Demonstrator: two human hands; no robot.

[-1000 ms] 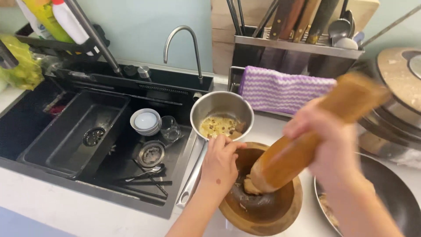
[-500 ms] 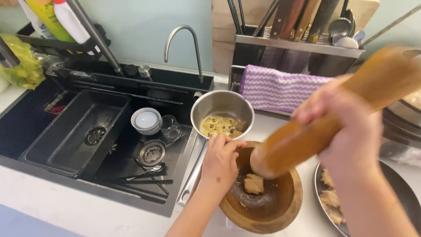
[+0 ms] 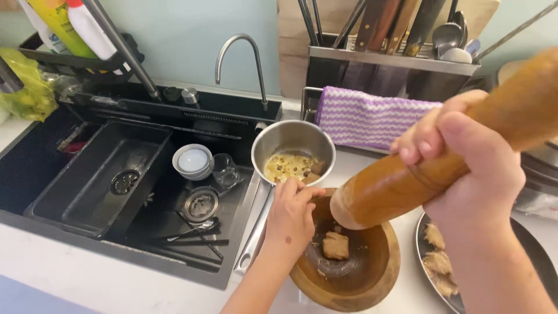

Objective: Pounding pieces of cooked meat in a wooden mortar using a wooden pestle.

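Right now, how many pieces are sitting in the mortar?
1 big tan chunk lies on the mortar floor, under the raised pestle, plus small crumbs. The left hand on the rim may hide more.

Kitchen before me: pale green wall (image 3: 186, 35), black sink (image 3: 99, 174) with curved tap (image 3: 238, 52), white counter (image 3: 70, 279), knife rack (image 3: 389, 64).

Both forearms were bare, no sleeves showing, and the left hand (image 3: 289, 216) carried a small dark spot at six o'clock.
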